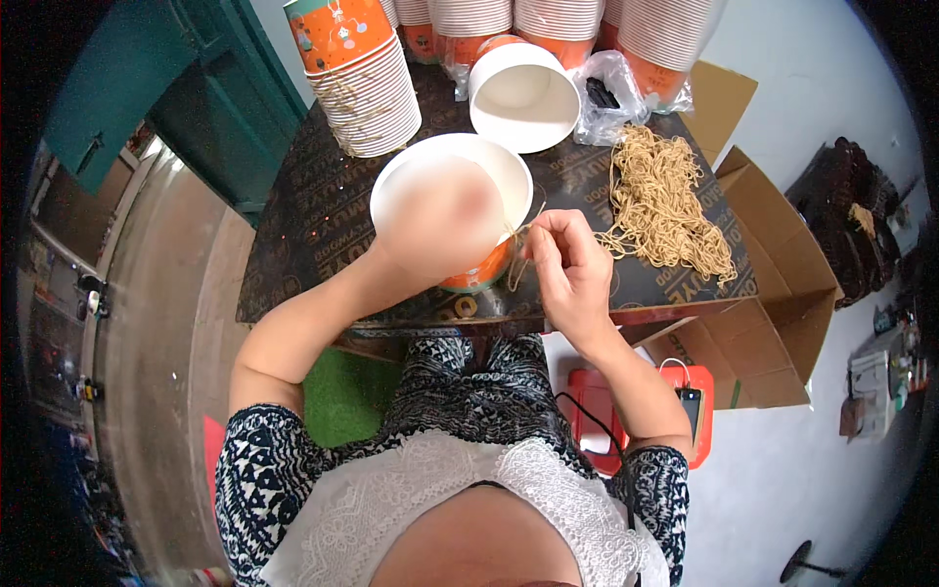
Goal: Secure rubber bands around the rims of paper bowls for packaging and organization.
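pinching a string [516,256] between curled right hand [570,269] fingers beside the cup [460,210]; left hand [435,220] blurred, grip unreadable.

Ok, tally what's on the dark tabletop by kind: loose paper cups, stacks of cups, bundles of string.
Loose paper cups: 2, the one in the left hand and the white cup on its side
Stacks of cups: 5 in view, such as the near stack
Bundles of tan string: 1
Total: 8
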The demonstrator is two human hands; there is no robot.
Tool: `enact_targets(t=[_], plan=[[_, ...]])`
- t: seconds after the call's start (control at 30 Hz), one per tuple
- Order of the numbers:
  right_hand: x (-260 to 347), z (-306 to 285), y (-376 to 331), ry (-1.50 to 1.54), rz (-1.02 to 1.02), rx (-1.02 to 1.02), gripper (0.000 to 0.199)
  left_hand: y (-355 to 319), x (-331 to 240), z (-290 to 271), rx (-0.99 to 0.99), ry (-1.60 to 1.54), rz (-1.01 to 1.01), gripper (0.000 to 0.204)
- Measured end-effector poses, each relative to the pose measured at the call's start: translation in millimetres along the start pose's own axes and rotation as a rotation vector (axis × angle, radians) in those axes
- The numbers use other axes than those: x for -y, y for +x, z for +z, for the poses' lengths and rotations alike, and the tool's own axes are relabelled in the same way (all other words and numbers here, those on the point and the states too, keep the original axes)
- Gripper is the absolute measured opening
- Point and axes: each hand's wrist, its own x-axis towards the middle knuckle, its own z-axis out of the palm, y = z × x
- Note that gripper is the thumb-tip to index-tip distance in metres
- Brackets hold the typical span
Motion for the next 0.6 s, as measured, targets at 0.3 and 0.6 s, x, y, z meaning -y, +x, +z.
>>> enact_targets(t=[0.3, 0.6], plan=[[6, 3, 12, -0.065, -0.032, -0.077, 0.002, 1, -3, -4, 0.020, 0.096, 0.373, 0.007], [7, 3, 13, 0.046, 0.177, -0.013, 0.009, 10, 0, 6, 0.059, -0.169, 0.052, 0.006]])
